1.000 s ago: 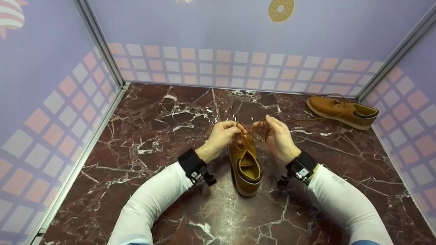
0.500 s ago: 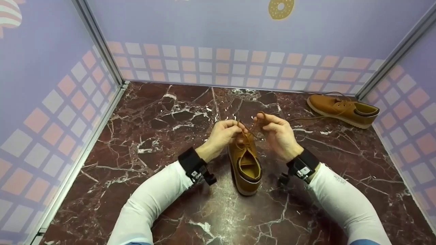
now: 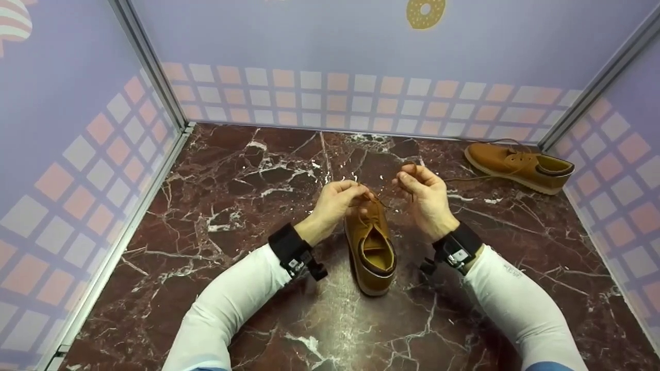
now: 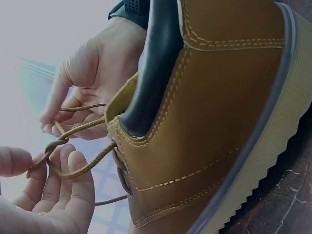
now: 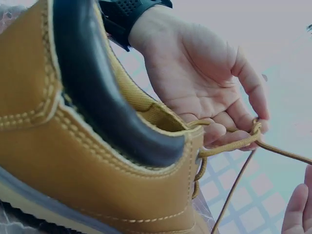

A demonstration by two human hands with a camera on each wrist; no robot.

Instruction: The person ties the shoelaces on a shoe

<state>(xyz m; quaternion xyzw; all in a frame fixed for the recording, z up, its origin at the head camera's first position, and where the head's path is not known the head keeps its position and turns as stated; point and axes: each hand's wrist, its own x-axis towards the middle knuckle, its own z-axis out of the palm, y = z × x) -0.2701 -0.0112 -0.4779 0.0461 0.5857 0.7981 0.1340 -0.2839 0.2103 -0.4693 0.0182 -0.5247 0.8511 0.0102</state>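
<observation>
A tan lace-up shoe [image 3: 377, 282] stands upright on the floor, its heel toward me and its toe pointing away. My left hand [image 3: 332, 208] is above its front part and pinches the brown shoelace [image 4: 80, 127] where its strands cross, between thumb and fingers. To the right of the shoe, my right hand [image 3: 429, 202] is raised and pinches a lace end between thumb and fingertips. In the left wrist view the laces twist round each other at the left fingertips. Only part of the right hand [image 5: 298, 207] enters the right wrist view, so its grip is hidden there.
A second tan shoe [image 3: 508, 166] lies near the back right corner, its loose laces trailing on the floor. Patterned panels [image 3: 309, 56] enclose the back and both sides of the dark red marbled floor [image 3: 232, 206].
My right hand has drawn away to the right and slightly farther back with its lace end, widening the gap between the hands. The left hand stays nearly in place, still pinching the lace.
</observation>
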